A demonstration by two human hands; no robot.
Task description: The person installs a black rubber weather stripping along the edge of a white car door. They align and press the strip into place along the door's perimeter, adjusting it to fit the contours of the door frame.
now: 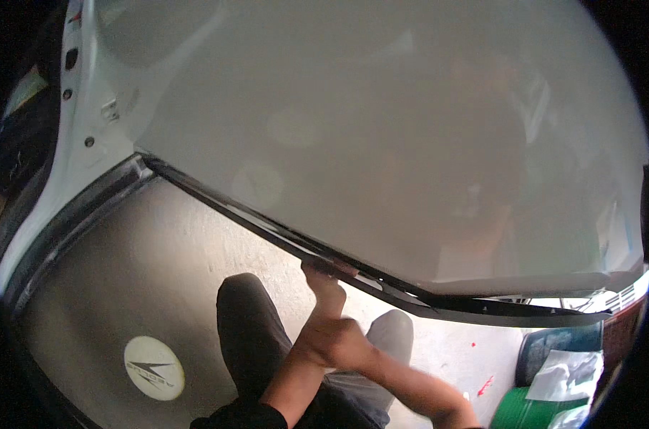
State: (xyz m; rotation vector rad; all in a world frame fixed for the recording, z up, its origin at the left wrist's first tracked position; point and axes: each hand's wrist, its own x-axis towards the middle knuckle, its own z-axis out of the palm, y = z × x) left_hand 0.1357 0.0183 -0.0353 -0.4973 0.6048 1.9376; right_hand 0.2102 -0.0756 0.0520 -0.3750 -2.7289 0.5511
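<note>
A long black trim strip [253, 230] runs along the lower edge of a large glossy pale-grey panel [382, 150]. My left hand [326, 277] reaches up from below and is closed at the strip's edge near its middle. Part of its fingers is hidden by the strip. My right hand [341, 344] is wrapped round my left forearm, just below the wrist. It touches neither the strip nor the panel.
White car bodywork [99, 107] with bolts rises at the left. A dark grey curved surface with a round white sticker [154, 367] lies below it. My knees [249, 304] are beneath the strip. A green drum [528, 409] and silvery plastic sheeting [568, 375] stand lower right.
</note>
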